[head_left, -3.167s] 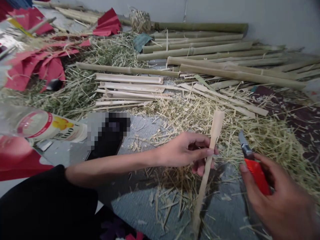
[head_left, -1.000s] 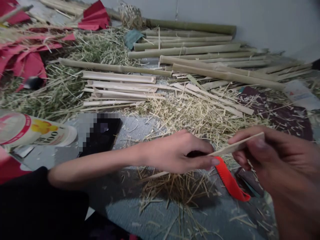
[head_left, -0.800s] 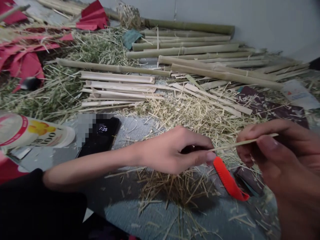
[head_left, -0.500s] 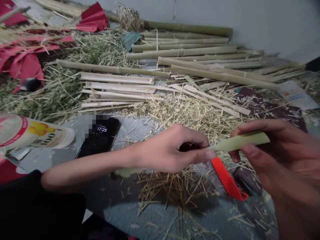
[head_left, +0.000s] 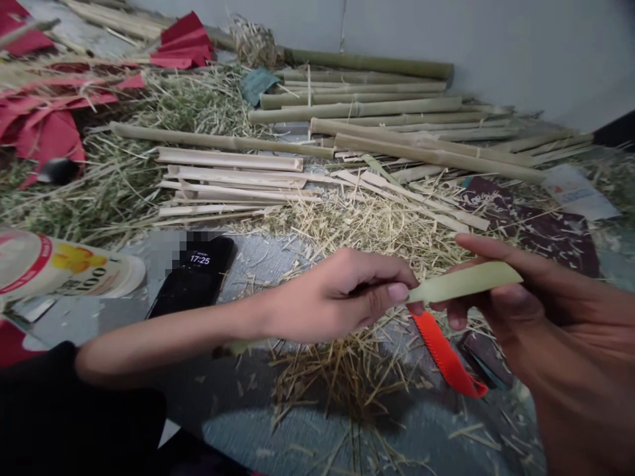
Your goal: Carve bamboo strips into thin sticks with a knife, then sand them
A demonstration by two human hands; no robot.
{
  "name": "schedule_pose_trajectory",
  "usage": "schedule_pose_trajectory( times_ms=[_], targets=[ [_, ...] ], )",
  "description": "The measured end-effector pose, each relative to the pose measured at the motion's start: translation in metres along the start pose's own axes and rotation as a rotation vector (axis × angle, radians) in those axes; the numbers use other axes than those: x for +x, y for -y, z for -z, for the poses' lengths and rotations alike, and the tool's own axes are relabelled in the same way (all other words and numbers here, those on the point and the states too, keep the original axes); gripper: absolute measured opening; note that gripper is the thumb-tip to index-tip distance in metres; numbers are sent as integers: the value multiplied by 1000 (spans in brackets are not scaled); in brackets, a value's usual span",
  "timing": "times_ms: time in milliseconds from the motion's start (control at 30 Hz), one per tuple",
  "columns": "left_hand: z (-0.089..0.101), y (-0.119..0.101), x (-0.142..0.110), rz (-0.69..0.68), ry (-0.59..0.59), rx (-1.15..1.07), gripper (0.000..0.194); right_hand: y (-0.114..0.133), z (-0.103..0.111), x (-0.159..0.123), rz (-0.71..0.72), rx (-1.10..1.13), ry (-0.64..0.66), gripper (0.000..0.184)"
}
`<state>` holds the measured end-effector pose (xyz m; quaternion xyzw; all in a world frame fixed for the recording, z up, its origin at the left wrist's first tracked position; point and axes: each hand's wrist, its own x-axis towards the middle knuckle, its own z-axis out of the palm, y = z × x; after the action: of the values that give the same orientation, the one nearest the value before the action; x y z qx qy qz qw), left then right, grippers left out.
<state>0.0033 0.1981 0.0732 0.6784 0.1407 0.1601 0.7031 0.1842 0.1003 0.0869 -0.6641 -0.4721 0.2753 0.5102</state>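
A pale green bamboo strip (head_left: 461, 282) stretches between my two hands above the table. My left hand (head_left: 342, 294) pinches it near its left visible part, thumb against the bent fingers. At the other end, my right hand (head_left: 550, 324) holds it loosely, its fingers behind the strip and the thumb at the lower edge; the index finger is stretched out. Under my left forearm shows a pale green piece (head_left: 241, 346); whether it belongs to the same strip I cannot tell. Just below the hands lies a bright orange band (head_left: 449, 360) with a toothed edge.
Bamboo shavings (head_left: 367, 215) cover the middle, with darker shavings (head_left: 342, 377) below my left hand. Split bamboo pieces (head_left: 233, 175) and bamboo poles (head_left: 377, 104) lie behind. On the left are a phone (head_left: 198, 284), a plastic bottle (head_left: 74, 264) and red paper (head_left: 49, 135).
Both hands and the strip have shifted slightly left. The right index finger has straightened away from the strip, and more of the strip's broad face shows.
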Motion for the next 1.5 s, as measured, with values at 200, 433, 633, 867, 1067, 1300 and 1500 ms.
schedule_pose_trajectory(
  times_ms=[200, 433, 633, 867, 1067, 1300, 1500],
  targets=[
    [2, -1, 0, 10, 28, -42, 20, -3, 1, 0, 83, 9, 3, 18],
    [1, -5, -1, 13, 48, 135, 19, -4, -1, 0, 121, 84, 53, 8],
    [-2, -4, -2, 72, 79, 11, 22, -3, -4, -2, 81, 105, 30, 10],
    [1, -4, -2, 175, 186, -61, 28, 1, 1, 0, -24, 245, 121, 16],
    [15, -15, -10, 182, -18, 447, 26, -41, 49, -13, 141, -539, 103, 29],
    [27, 3, -41, 197, -247, 1035, 23, -86, 32, -81, 417, -879, 329, 49],
    [-46, 39, -72, -143, 254, 1317, 35, -100, 48, -59, 351, -1028, 52, 46]
  ],
)
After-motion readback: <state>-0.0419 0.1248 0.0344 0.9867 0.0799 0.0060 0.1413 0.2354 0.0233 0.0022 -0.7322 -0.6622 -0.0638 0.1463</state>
